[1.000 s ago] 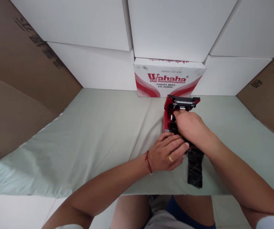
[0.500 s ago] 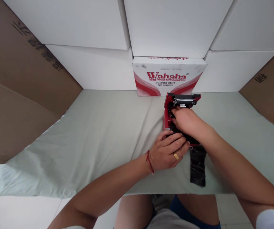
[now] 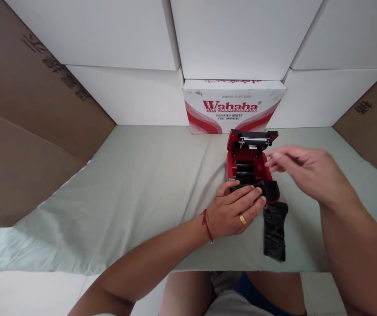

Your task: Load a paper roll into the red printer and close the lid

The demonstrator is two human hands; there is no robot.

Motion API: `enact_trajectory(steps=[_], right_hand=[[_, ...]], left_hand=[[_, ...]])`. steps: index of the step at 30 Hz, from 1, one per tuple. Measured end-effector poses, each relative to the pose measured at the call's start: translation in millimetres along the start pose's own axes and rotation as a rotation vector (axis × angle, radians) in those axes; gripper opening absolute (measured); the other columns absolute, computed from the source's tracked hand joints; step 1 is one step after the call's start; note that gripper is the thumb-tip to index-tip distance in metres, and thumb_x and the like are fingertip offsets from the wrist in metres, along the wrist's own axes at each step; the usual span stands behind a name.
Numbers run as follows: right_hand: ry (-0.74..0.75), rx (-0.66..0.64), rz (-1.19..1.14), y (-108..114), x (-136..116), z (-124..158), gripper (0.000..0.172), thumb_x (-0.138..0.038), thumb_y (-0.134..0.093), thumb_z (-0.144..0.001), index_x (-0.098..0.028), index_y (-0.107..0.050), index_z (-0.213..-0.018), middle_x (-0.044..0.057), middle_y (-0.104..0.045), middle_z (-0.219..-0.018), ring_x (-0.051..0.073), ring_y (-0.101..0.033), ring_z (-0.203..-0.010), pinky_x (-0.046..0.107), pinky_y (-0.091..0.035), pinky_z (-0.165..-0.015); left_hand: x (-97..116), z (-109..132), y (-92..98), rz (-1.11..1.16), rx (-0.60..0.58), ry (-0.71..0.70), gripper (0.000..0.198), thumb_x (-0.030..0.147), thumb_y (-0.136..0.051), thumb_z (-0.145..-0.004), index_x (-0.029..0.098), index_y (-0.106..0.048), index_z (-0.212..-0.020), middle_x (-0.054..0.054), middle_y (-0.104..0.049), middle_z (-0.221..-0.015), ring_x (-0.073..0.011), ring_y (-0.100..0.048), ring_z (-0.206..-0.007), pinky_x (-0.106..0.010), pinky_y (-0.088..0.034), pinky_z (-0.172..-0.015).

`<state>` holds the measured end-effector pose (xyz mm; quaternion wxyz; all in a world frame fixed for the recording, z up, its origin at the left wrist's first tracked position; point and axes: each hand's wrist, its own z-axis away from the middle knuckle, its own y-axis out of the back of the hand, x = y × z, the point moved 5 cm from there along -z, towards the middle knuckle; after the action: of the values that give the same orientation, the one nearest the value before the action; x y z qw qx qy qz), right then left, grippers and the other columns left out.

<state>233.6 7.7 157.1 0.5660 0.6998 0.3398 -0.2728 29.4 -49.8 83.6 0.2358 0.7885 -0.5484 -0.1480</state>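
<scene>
A small red-and-black label printer (image 3: 229,169) stands on the cloth with its lid (image 3: 253,137) raised. Inside lies a shiny black ribbon roll (image 3: 245,167). My left hand (image 3: 232,210) grips the printer's front edge, fingers laid over the black front part and the thumb hidden beneath. To the right of the printer, my right hand (image 3: 307,169) is in the air, blurred; its fingers are slightly bent and apart, with nothing visible in them. A crumpled black strip (image 3: 275,232) lies on the cloth below the printer's front right corner.
A Wahaha water carton (image 3: 234,107) stands right behind the printer, against stacked white boxes (image 3: 129,94). Brown cardboard boxes (image 3: 20,131) flank the left side, and another brown box (image 3: 372,118) the right. The pale green cloth (image 3: 142,184) covers the table, whose front edge is near my legs.
My right hand has come out of the printer and moved right, uncovering the black roll and red interior. The left hand stays on the front edge. The view has shifted slightly.
</scene>
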Motion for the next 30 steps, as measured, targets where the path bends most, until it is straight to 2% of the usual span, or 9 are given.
enact_trajectory(steps=[2,4,7,10,13,18,23,27,30], right_hand=[[-0.018,0.293,-0.064,15.1,15.8,-2.0,0.036,-0.059,-0.065,-0.103,-0.029,-0.081,-0.114,0.006,-0.083,-0.099,0.026,-0.079,-0.089,0.046,-0.067,-0.084],[0.026,0.439,-0.093,16.9,30.2,-10.8,0.04,-0.062,-0.066,-0.102,-0.033,-0.077,-0.126,0.008,-0.082,-0.119,0.03,-0.078,-0.11,0.053,-0.065,-0.097],[0.054,0.377,-0.214,1.2,48.6,-32.0,0.053,-0.066,-0.065,-0.101,-0.033,-0.069,-0.142,0.009,-0.074,-0.146,0.031,-0.067,-0.14,0.058,-0.052,-0.12],[0.032,0.257,-0.314,-16.1,53.6,-41.2,0.058,-0.069,-0.062,-0.102,-0.031,-0.068,-0.146,0.008,-0.071,-0.153,0.028,-0.065,-0.144,0.056,-0.046,-0.127],[0.072,0.247,-0.285,-20.4,44.1,-29.7,0.053,-0.065,-0.064,-0.103,-0.032,-0.071,-0.143,0.006,-0.075,-0.147,0.027,-0.069,-0.138,0.052,-0.049,-0.125],[0.181,0.251,-0.178,-16.7,32.3,8.7,0.039,-0.055,-0.058,-0.109,-0.032,-0.076,-0.135,0.005,-0.079,-0.139,0.026,-0.071,-0.134,0.047,-0.052,-0.121],[0.378,0.166,-0.237,-24.5,41.9,34.8,0.035,-0.044,-0.052,-0.112,-0.033,-0.075,-0.137,0.006,-0.076,-0.145,0.027,-0.064,-0.145,0.051,-0.047,-0.126],[0.498,0.214,-0.197,-32.2,51.1,44.6,0.032,-0.035,-0.05,-0.112,-0.031,-0.08,-0.123,0.006,-0.083,-0.128,0.029,-0.073,-0.132,0.055,-0.053,-0.119],[0.515,0.261,-0.179,-35.3,52.9,46.2,0.031,-0.028,-0.051,-0.111,-0.029,-0.081,-0.117,0.006,-0.085,-0.122,0.028,-0.075,-0.127,0.054,-0.056,-0.113]], left_hand=[[-0.3,-0.8,0.4,0.008,0.002,-0.009,0.029,0.021,-0.061,-0.101,0.015,-0.07,-0.128,-0.008,-0.086,-0.12,-0.0208,-0.077,-0.119,-0.044,-0.039,-0.129],[-0.8,-1.5,0.5,0.015,-0.007,-0.012,0.027,0.02,-0.062,-0.1,0.015,-0.071,-0.125,-0.007,-0.086,-0.117,-0.021,-0.078,-0.117,-0.045,-0.038,-0.13],[-1.4,-2.2,1.4,0.015,-0.008,-0.011,0.025,0.019,-0.064,-0.1,0.015,-0.071,-0.124,-0.007,-0.086,-0.117,-0.0205,-0.078,-0.116,-0.045,-0.038,-0.13],[-1.9,-2.1,1.9,0.002,-0.008,-0.001,0.023,0.018,-0.064,-0.102,0.018,-0.072,-0.123,-0.005,-0.087,-0.117,-0.0187,-0.078,-0.116,-0.042,-0.04,-0.129],[-2.0,-1.4,2.0,-0.006,-0.01,0.004,0.022,0.017,-0.064,-0.102,0.018,-0.072,-0.123,-0.004,-0.087,-0.117,-0.0182,-0.077,-0.115,-0.041,-0.041,-0.127],[-3.4,-1.0,3.1,0.021,-0.009,0.006,0.021,0.017,-0.065,-0.102,0.016,-0.072,-0.122,-0.006,-0.086,-0.115,-0.0193,-0.076,-0.114,-0.04,-0.046,-0.121],[-4.0,-1.1,2.4,0.025,-0.032,0.004,0.027,0.017,-0.065,-0.101,0.018,-0.07,-0.128,-0.007,-0.086,-0.115,-0.0198,-0.075,-0.115,-0.04,-0.048,-0.115],[-5.5,2.5,0.5,0.052,-0.039,0.017,0.037,0.016,-0.065,-0.1,0.019,-0.066,-0.136,-0.006,-0.085,-0.115,-0.0195,-0.076,-0.116,-0.04,-0.047,-0.118],[-17.2,8.5,5.5,0.121,0.054,0.073,0.047,0.035,-0.063,-0.104,0.02,-0.059,-0.148,-0.01,-0.083,-0.126,-0.0225,-0.072,-0.13,-0.043,-0.046,-0.122]])
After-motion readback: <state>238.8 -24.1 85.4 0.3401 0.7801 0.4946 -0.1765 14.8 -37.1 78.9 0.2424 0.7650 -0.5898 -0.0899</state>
